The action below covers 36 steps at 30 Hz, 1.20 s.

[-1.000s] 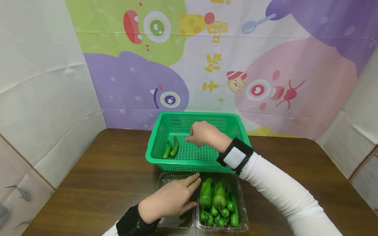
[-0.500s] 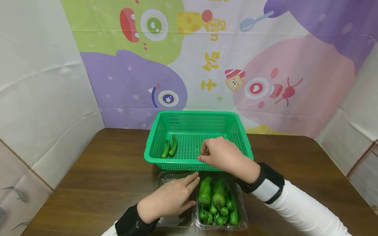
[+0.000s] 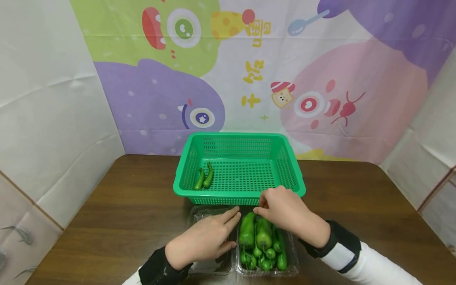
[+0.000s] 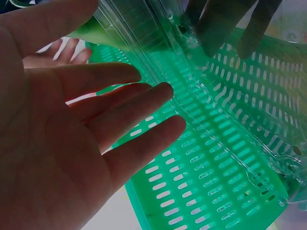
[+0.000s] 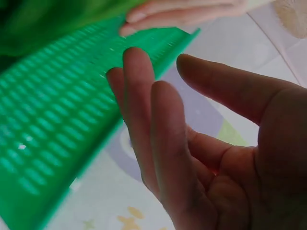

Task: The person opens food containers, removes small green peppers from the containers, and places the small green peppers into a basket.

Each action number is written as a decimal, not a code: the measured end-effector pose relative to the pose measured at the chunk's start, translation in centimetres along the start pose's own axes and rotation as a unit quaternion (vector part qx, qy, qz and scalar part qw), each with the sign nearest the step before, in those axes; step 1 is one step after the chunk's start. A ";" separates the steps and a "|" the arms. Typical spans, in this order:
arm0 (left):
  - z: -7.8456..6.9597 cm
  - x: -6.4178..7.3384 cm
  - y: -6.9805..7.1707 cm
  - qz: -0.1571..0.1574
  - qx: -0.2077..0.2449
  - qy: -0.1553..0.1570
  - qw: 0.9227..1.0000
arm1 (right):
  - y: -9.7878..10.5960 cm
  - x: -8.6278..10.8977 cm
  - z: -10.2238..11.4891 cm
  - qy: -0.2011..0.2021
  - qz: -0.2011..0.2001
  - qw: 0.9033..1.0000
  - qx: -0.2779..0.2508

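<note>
My left hand (image 3: 204, 239) rests with extended fingers on the clear plastic lid (image 3: 210, 267) at the left of the pepper box. In the left wrist view its fingers (image 4: 139, 108) are spread beside the clear plastic. My right hand (image 3: 290, 209) hovers over the far edge of the clear box (image 3: 293, 259), just above the green peppers (image 3: 264, 233). The right wrist view shows that hand with thumb and fingers apart and nothing between them. Two slim green peppers (image 3: 208, 175) lie at the left inside the green basket (image 3: 239, 193).
The basket stands behind the box, near the far edge of the brown wooden table (image 3: 142, 198). Behind it hangs a cartoon-printed cloth (image 3: 256, 118). White sheeting (image 3: 53, 99) covers the left side.
My right hand has moved out of the basket, toward me and to the right, to above the peppers in the box. My left hand has stayed in place.
</note>
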<state>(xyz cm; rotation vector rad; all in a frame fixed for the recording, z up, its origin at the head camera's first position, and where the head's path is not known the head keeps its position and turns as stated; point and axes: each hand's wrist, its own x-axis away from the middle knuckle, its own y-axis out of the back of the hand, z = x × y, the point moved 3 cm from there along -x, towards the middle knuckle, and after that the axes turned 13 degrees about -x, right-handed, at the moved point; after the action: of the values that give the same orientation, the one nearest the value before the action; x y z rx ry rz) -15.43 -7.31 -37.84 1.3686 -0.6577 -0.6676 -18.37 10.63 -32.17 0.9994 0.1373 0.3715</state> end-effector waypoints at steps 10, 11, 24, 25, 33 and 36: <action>0.1 -0.1 -0.3 0.008 0.004 0.005 1.000 | -1.3 0.7 -2.3 -0.023 -0.006 1.000 0.012; 0.1 -0.2 -0.3 0.009 0.004 0.005 1.000 | -1.4 0.7 -2.4 -0.026 -0.003 1.000 0.012; 0.0 -0.2 -0.2 0.004 -0.004 0.002 1.000 | -2.8 1.0 -3.4 -0.050 0.059 0.996 -0.040; 0.0 -0.2 -0.3 0.004 -0.003 0.002 1.000 | -2.8 0.9 -3.5 -0.053 0.061 0.996 -0.044; 0.0 -0.2 -0.2 0.006 0.005 0.000 1.000 | -3.2 0.7 -4.0 -0.078 0.067 0.992 -0.074; 0.0 -0.2 -0.2 0.007 0.004 0.001 1.000 | -3.2 0.7 -4.0 -0.081 0.063 0.992 -0.076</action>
<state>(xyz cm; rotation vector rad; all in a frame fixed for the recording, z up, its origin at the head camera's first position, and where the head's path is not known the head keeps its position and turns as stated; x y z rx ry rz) -15.61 -7.20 -38.00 1.3698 -0.6691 -0.6535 -18.05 12.57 -36.94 0.8849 -0.1004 0.4083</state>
